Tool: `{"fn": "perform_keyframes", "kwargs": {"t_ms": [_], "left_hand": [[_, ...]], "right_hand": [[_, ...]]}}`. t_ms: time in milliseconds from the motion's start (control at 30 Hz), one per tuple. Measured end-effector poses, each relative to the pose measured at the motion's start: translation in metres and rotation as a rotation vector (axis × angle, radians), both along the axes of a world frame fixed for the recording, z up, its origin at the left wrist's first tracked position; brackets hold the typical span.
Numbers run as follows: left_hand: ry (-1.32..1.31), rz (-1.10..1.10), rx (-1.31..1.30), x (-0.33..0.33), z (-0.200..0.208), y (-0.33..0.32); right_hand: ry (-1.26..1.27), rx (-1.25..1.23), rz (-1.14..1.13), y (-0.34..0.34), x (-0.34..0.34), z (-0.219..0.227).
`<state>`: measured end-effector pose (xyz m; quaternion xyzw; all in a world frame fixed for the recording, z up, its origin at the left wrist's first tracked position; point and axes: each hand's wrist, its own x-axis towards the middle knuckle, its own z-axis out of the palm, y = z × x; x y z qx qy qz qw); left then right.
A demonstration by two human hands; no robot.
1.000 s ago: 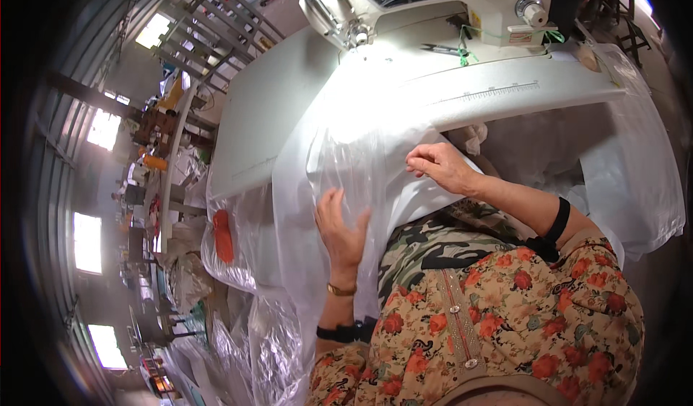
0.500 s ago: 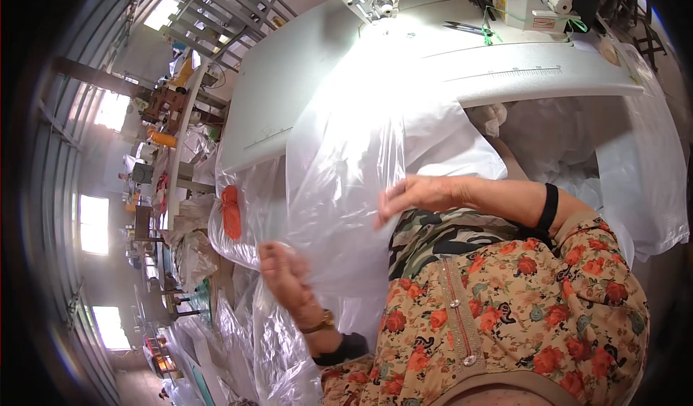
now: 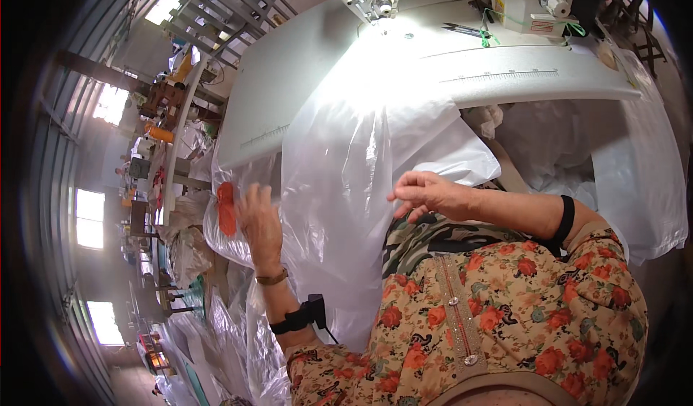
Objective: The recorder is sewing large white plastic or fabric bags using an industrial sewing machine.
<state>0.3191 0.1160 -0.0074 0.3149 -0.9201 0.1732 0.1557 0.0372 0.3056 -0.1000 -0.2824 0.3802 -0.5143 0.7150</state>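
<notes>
A clear plastic sheet (image 3: pixel 332 175) hangs from the bright spot under the sewing machine's needle area (image 3: pixel 381 7), over the table's front edge and down to my lap. My left hand (image 3: pixel 261 225) is raised at the sheet's left side, fingers stretched out and nothing visible in them. Just left of it is an orange bundle (image 3: pixel 227 209), pinched in the middle, on more clear plastic. My right hand (image 3: pixel 427 194) hovers above my lap near the sheet's right part, its fingers loosely bent and apart, with nothing seen in them.
On the machine table (image 3: pixel 289 81) lie thread snips (image 3: pixel 465 28) with green thread, below the machine's white body (image 3: pixel 530 5). More plastic (image 3: pixel 639 160) drapes off the right end. Other work tables and machines (image 3: pixel 162 99) stand along the left.
My left hand has moved up and forward along the sheet, close to the orange bundle, and its fingers have straightened. My right hand has shifted slightly right, away from the sheet's middle.
</notes>
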Motion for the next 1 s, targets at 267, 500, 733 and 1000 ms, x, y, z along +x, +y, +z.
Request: {"fn": "perform_keyframes", "kwargs": {"t_ms": [267, 500, 733, 1000], "left_hand": [[0.209, -0.391, 0.500, -0.087, 0.032, 0.097], [0.454, -0.138, 0.955, -0.083, -0.058, 0.084], [0.735, 0.046, 1.483, -0.082, -0.086, 0.082], [0.968, 0.021, 1.760, -0.076, -0.053, 0.098]], "right_hand": [[0.006, -0.072, 0.170, -0.014, 0.025, 0.007], [0.308, -0.391, 0.138, -0.002, 0.048, -0.012], [0.565, -0.522, 0.236, -0.001, 0.017, 0.010], [1.053, -0.077, -1.046, -0.006, -0.102, -0.103]]}}
